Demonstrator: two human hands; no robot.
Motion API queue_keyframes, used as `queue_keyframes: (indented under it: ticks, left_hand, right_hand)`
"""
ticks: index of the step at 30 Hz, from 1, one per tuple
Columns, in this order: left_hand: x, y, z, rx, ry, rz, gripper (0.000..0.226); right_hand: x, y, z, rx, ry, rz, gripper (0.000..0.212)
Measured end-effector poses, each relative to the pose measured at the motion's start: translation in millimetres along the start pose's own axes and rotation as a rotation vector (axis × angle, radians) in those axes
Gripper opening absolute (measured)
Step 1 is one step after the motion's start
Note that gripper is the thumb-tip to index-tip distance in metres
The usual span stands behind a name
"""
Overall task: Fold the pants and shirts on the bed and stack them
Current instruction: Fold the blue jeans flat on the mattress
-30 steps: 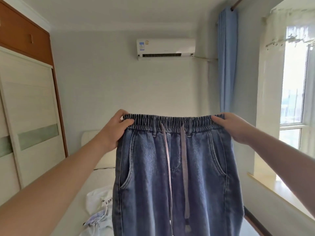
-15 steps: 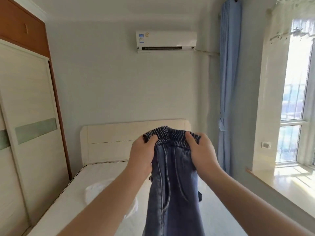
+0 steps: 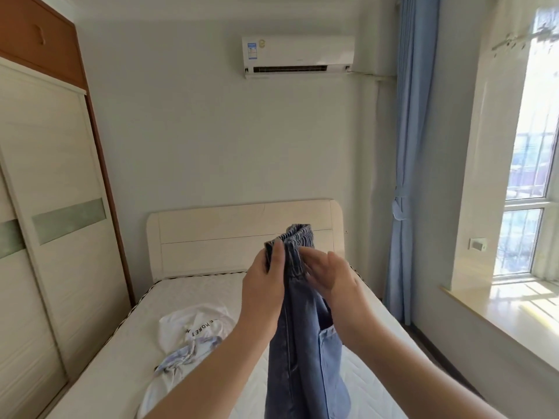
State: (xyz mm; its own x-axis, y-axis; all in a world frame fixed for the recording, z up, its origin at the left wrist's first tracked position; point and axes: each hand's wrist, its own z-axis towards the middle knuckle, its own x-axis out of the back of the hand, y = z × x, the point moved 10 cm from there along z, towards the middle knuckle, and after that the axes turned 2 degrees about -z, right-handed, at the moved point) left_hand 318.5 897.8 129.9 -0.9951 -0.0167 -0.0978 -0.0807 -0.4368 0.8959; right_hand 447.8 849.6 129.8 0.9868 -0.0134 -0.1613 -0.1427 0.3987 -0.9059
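Blue jeans with an elastic waistband hang in the air over the bed, doubled lengthwise so the two waist halves lie together. My left hand grips the bunched waistband from the left. My right hand lies against the jeans' right side just below the waistband, fingers fairly straight. A white shirt with dark lettering lies crumpled on the mattress at the left, with a pale blue-white garment on its near side.
A cream headboard stands at the far end of the bed. A tall wardrobe lines the left side. At the right are a blue curtain and a window sill.
The jeans went from spread wide at arm's length to doubled in half, my hands coming together. The waistband has moved lower, and my right hand has loosened from a grip to flat fingers.
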Motion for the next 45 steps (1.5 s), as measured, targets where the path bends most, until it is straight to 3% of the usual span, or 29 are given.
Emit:
queue_keyframes:
  ticks: [3, 8, 10, 13, 15, 17, 19, 21, 26, 34, 37, 41, 45]
  left_hand:
    - [-6, 1, 0, -0.028, -0.109, 0.009, 0.061]
    - [13, -4, 8, -0.055, 0.001, 0.105, 0.032]
    - [19, -7, 11, -0.037, -0.004, 0.109, 0.025]
    - [15, -8, 9, -0.03, -0.123, 0.09, 0.024]
    - [12, -6, 7, -0.036, -0.193, 0.052, 0.028]
    - [9, -4, 6, -0.042, -0.258, 0.01, 0.029]
    - [8, -3, 6, -0.039, -0.31, -0.004, 0.03]
    - [10, -4, 7, -0.038, -0.33, -0.003, 0.033]
    - [13, -8, 7, -0.081, -0.4, 0.047, 0.047]
    - [17, -7, 1, -0.098, -0.666, 0.475, 0.091]
    - [17, 0, 4, -0.119, -0.727, 0.787, 0.096]
    - [-17, 6, 4, -0.265, -0.777, 1.086, 0.118]
    - [-47, -6, 7, -0.247, -0.826, 1.11, 0.119]
  right_hand:
    - [4, 9, 5, -0.019, -0.042, 0.068, 0.048]
    - [19, 21, 16, -0.081, -0.129, 0.089, 0.052]
    - [37, 24, 21, -0.064, -0.047, 0.053, 0.049]
    - [72, 30, 27, -0.024, 0.175, -0.193, 0.036]
    - [67, 44, 30, -0.074, 0.052, -0.271, 0.05]
    - [56, 64, 32, -0.177, -0.12, -0.153, 0.057]
    - [55, 75, 29, -0.277, -0.176, -0.022, 0.054]
    - [58, 77, 28, -0.307, -0.163, -0.052, 0.046]
    - [77, 68, 32, -0.194, 0.009, -0.192, 0.015]
    - [90, 56, 27, -0.076, 0.167, -0.194, 0.01]
    - [89, 50, 26, -0.006, 0.145, -0.22, 0.013]
    - [75, 47, 23, 0.085, 0.062, -0.346, 0.024]
    - [71, 50, 17, 0.139, 0.033, -0.347, 0.033]
